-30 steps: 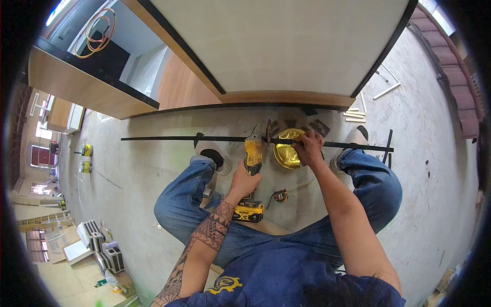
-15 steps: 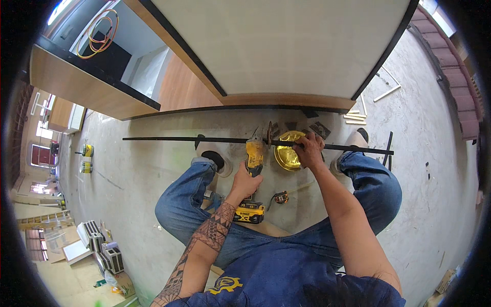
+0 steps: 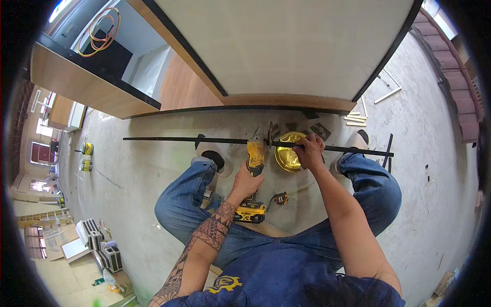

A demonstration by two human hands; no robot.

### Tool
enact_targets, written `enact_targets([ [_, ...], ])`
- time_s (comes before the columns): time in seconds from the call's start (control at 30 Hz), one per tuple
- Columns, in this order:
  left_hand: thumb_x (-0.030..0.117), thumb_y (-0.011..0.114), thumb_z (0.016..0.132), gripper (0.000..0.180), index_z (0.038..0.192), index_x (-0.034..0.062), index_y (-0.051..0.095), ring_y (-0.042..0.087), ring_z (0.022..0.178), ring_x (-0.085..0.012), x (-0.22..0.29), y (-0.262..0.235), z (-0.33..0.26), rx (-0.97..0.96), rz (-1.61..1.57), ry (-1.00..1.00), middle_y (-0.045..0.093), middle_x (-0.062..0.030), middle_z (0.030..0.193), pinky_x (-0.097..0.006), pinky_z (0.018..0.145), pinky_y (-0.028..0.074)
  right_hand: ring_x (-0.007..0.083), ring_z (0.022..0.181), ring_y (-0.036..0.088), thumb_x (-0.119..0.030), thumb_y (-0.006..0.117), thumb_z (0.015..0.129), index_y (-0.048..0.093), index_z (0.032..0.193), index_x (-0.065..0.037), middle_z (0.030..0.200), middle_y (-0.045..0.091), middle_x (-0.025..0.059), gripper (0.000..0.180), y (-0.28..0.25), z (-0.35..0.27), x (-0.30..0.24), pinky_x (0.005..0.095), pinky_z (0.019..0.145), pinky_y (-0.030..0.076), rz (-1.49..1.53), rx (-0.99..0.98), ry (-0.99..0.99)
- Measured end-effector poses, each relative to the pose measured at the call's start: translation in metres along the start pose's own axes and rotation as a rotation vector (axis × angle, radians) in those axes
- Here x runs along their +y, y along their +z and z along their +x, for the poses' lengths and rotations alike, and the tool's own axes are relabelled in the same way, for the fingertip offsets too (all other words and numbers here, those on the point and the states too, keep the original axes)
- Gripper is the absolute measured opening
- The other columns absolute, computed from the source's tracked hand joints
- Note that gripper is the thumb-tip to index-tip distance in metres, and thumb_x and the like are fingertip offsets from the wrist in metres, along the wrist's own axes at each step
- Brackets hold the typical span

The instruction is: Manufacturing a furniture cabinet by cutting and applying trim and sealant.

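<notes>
The strip [image 3: 225, 140] lies nearly level across the frame's centre, just beyond the left hand [image 3: 247, 183], whose fingers are wrapped around the grinder [image 3: 255, 153], its disc [image 3: 270, 132] crossing the strip, contact unclear. Right of centre, the right hand [image 3: 309, 151], nearer, pinches the strip above the gold dish [image 3: 287, 159].

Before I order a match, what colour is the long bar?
Black; the bar shows best in the head view.
</notes>
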State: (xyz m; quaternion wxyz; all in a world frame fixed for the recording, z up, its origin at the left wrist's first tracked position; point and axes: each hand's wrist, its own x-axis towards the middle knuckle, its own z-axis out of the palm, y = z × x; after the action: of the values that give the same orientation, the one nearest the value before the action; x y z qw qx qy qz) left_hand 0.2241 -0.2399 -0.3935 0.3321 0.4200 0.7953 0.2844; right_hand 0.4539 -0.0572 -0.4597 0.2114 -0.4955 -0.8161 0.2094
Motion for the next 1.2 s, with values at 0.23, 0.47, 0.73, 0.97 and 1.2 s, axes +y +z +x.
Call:
enact_targets([
  [0.23, 0.019, 0.075, 0.078, 0.071, 0.138, -0.0044, 0.046, 0.070, 0.072, -0.0224, 0.001, 0.000, -0.002, -0.039, -0.068, -0.127, 0.069, -0.0142, 0.102, -0.037, 0.069, 0.057, 0.0367, 0.120, 0.049, -0.029, 0.083, 0.082, 0.075, 0.109, -0.018, 0.122, 0.058, 0.0091, 0.030, -0.001, 0.001, -0.005, 0.0525, 0.106, 0.032, 0.023, -0.031, 0.016],
  [0.47, 0.024, 0.074, 0.080, 0.069, 0.138, 0.0003, 0.045, 0.074, 0.083, -0.0303, 0.014, -0.005, -0.005, -0.069, -0.104, -0.115, 0.073, -0.0204, 0.100, -0.041, 0.078, 0.058, 0.0359, 0.119, 0.049, -0.029, 0.083, 0.082, 0.075, 0.110, -0.018, 0.120, 0.057, 0.0092, 0.031, 0.000, -0.001, -0.002, 0.0518, 0.107, 0.030, 0.018, -0.001, -0.011],
  [0.73, 0.020, 0.075, 0.079, 0.060, 0.129, -0.0012, 0.048, 0.072, 0.069, -0.0237, 0.023, -0.005, -0.009, -0.040, -0.104, -0.144, 0.072, -0.0146, 0.091, -0.038, 0.068, 0.058, 0.0359, 0.120, 0.048, -0.033, 0.084, 0.082, 0.076, 0.112, -0.020, 0.119, 0.057, 0.0092, 0.033, -0.002, 0.000, -0.008, 0.0525, 0.107, 0.030, -0.010, -0.017, 0.024],
  [0.97, 0.018, 0.076, 0.079, 0.056, 0.125, -0.0010, 0.050, 0.071, 0.067, -0.0226, 0.018, -0.005, -0.006, -0.073, -0.161, -0.178, 0.072, -0.0136, 0.088, -0.037, 0.066, 0.058, 0.0361, 0.120, 0.049, -0.034, 0.084, 0.082, 0.077, 0.110, -0.020, 0.121, 0.057, 0.0091, 0.032, -0.001, 0.001, -0.007, 0.0537, 0.107, 0.031, 0.009, -0.012, 0.020],
  [1.2, 0.019, 0.076, 0.079, 0.057, 0.125, -0.0015, 0.050, 0.072, 0.069, -0.0221, 0.018, -0.004, -0.008, -0.076, -0.122, -0.166, 0.072, -0.0140, 0.091, -0.037, 0.066, 0.058, 0.0360, 0.121, 0.049, -0.034, 0.083, 0.082, 0.077, 0.109, -0.020, 0.121, 0.057, 0.0083, 0.031, -0.003, 0.002, -0.010, 0.0532, 0.108, 0.031, 0.026, -0.003, 0.023],
])
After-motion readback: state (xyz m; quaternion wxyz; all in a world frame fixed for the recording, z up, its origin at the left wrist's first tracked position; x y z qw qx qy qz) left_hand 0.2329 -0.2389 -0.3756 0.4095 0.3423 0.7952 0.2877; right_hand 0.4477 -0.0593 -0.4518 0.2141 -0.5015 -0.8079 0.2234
